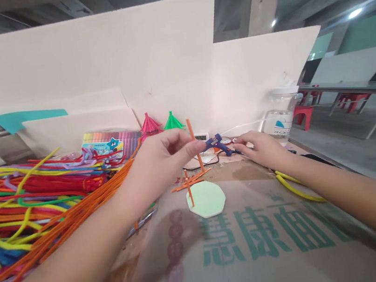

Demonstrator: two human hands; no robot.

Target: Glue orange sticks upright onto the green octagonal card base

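Observation:
An orange pipe-cleaner stick stands nearly upright between the thumb and fingers of my left hand. Just right of that thumb is a blue hot glue gun, with a clear glue stick running out to the right. My right hand has its fingers closed at the gun's handle end, where a dark cord leaves it; the exact grip is partly hidden. Below, a pale green many-sided disc lies flat, with another short orange stick upright at its left edge. Several orange pieces lie behind it.
Colourful pipe cleaners pile up at left, beside a marker set. Small pink and green umbrella shapes stand behind. A water bottle is at right, near yellow pipe cleaners. Printed cardboard covers the table.

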